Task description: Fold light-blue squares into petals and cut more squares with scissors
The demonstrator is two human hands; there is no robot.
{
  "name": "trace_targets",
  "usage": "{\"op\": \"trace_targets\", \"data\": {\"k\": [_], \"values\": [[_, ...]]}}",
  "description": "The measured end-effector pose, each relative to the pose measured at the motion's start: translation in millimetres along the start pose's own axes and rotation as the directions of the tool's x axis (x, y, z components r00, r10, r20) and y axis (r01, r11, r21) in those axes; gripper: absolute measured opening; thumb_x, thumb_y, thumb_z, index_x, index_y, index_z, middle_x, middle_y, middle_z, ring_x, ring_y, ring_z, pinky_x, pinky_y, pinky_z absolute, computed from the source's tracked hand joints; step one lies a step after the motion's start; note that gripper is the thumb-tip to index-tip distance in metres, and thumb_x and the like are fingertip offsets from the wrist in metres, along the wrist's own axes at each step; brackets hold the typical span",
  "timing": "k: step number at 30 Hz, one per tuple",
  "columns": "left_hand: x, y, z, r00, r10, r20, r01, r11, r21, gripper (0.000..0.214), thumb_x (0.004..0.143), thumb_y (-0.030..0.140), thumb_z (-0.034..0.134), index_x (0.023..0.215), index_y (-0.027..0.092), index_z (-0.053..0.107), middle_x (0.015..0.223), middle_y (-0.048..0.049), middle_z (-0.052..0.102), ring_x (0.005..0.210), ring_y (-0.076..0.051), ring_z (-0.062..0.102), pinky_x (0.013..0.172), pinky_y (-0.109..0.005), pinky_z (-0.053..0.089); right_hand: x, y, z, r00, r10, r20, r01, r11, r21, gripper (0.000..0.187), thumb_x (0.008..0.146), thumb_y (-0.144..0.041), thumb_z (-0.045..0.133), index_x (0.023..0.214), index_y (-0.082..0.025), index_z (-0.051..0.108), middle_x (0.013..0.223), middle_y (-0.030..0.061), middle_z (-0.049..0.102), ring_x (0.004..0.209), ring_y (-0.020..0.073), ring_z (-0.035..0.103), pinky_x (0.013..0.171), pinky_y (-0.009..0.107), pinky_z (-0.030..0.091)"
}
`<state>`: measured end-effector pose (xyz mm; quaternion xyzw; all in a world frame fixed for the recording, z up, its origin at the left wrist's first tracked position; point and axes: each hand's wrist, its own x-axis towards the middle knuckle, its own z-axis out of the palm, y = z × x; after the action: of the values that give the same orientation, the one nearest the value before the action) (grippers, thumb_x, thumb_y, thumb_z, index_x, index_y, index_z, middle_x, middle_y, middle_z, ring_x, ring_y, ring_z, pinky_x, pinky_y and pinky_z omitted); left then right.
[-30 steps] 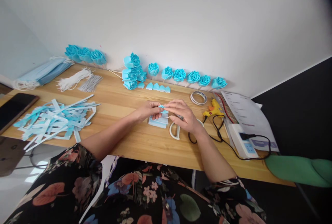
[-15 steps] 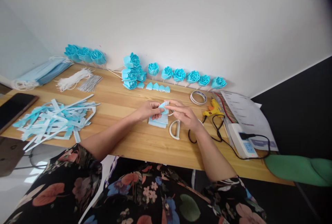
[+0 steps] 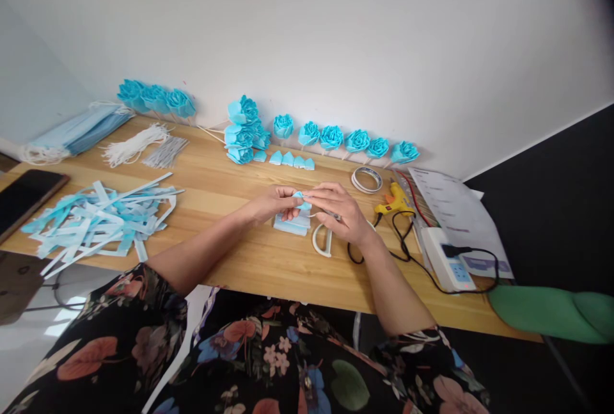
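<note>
A small light-blue fabric petal (image 3: 301,199) is pinched between the thumb and fingers of my left hand (image 3: 275,204). From the other side, my right hand (image 3: 341,210) closes on the same petal, its fingers stretched together over the edge. Its lower fingers are partly hidden. Under the hands lies a folded light-blue mask-fabric piece (image 3: 291,225). Just below my right palm is a white D-shaped loop (image 3: 315,241), its upper end hidden by the hand; whether the hand touches it I cannot tell.
Blue fabric roses (image 3: 330,137) line the wall, with cut petals (image 3: 288,159) before them. Left are fabric strips (image 3: 103,219), a phone (image 3: 29,199), masks (image 3: 79,132), white cords (image 3: 134,143) and grey wires (image 3: 165,151). Right are a tape roll (image 3: 354,181), yellow glue gun (image 3: 397,199) and power strip (image 3: 444,260).
Less of the petal shows between my hands, and it looks more bent over. My right fingers have shifted over its edge; my left hand stays nearly in place.
</note>
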<state>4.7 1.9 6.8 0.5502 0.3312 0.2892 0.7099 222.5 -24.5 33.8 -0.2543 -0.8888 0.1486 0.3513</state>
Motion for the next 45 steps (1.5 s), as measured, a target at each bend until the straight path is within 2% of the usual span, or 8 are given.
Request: {"op": "trace_targets", "data": {"k": [7,17,26,30,33,37,41,45], "values": [[-1.7,3.2,1.3,1.0,-0.016,0.018,0.016,1.0,0.006,0.033,0.077,0.043,0.068,0.069,0.012,0.058,0.057,0.0001,0.059,0.048,-0.006,0.05,0.048,-0.019,0.038,-1.5,-5.2,-2.2,0.994,0.104,0.046,-0.104,0.995,0.006,0.065,0.094,-0.042,0.048,0.152,-0.025,0.024,0.125,0.007,0.067,0.123,0.0269,0.051,0.104,0.049,0.04],[-0.1,-2.9,-1.3,0.998,0.003,0.057,0.001,0.998,-0.068,0.035,0.077,0.045,0.069,0.072,0.012,0.058,0.06,-0.0003,0.06,0.05,-0.007,0.053,0.048,-0.019,0.038,-1.3,4.1,1.1,1.0,0.004,0.002,-0.004,0.999,0.032,0.041,0.092,-0.038,0.054,0.13,-0.024,0.06,0.121,0.0084,0.068,0.119,0.0264,0.056,0.101,0.049,0.045],[-0.4,-1.2,0.4,0.999,0.025,0.033,-0.022,0.997,-0.079,0.037,0.076,0.048,0.07,0.073,0.013,0.057,0.062,-0.0001,0.061,0.05,-0.006,0.053,0.048,-0.019,0.039,-0.8,5.2,3.3,1.0,0.025,-0.003,-0.025,0.998,0.056,0.04,0.091,-0.041,0.055,0.126,-0.023,0.063,0.124,0.0101,0.067,0.12,0.0269,0.056,0.102,0.051,0.045],[-0.6,0.0,0.2,0.998,0.055,-0.007,-0.055,0.998,0.005,0.034,0.076,0.045,0.069,0.071,0.013,0.058,0.06,0.0006,0.061,0.049,-0.006,0.052,0.048,-0.019,0.039,-1.4,4.8,4.9,0.995,0.101,0.003,-0.1,0.985,0.143,0.041,0.093,-0.048,0.05,0.124,-0.025,0.064,0.124,0.0089,0.067,0.121,0.0263,0.056,0.105,0.051,0.041],[-0.4,0.6,-0.1,0.994,0.101,-0.033,-0.099,0.993,0.063,0.033,0.076,0.044,0.069,0.07,0.013,0.058,0.059,0.0008,0.061,0.048,-0.006,0.051,0.047,-0.019,0.04,-2.8,3.7,7.2,0.955,0.295,-0.021,-0.28,0.926,0.254,0.041,0.094,-0.05,0.047,0.123,-0.027,0.065,0.125,0.0076,0.066,0.121,0.0244,0.057,0.105,0.047,0.042],[0.1,1.3,0.9,0.987,0.145,-0.067,-0.138,0.986,0.098,0.036,0.075,0.047,0.069,0.069,0.013,0.058,0.058,0.0009,0.06,0.047,-0.006,0.05,0.046,-0.019,0.04,-4.9,5.7,13.6,0.853,0.522,0.014,-0.453,0.727,0.515,0.043,0.092,-0.052,0.05,0.124,-0.025,0.061,0.12,0.0082,0.068,0.116,0.0228,0.061,0.098,0.041,0.05],[1.0,2.3,2.3,0.977,0.174,-0.126,-0.159,0.98,0.124,0.039,0.073,0.05,0.069,0.067,0.014,0.056,0.057,0.0009,0.06,0.046,-0.006,0.049,0.044,-0.018,0.039,-6.5,11.6,20.2,0.813,0.578,0.07,-0.477,0.591,0.65,0.041,0.088,-0.056,0.056,0.104,-0.021,0.068,0.109,0.0071,0.07,0.103,0.0216,0.066,0.09,0.037,0.055],[2.4,2.4,2.1,0.97,0.183,-0.163,-0.153,0.972,0.178,0.041,0.073,0.052,0.069,0.066,0.014,0.056,0.055,0.0012,0.059,0.045,-0.006,0.048,0.043,-0.018,0.038,-7.8,13.2,21.3,0.815,0.57,0.105,-0.463,0.531,0.71,0.04,0.086,-0.056,0.059,0.098,-0.021,0.072,0.113,0.0081,0.069,0.105,0.0227,0.064,0.088,0.038,0.056]]}}
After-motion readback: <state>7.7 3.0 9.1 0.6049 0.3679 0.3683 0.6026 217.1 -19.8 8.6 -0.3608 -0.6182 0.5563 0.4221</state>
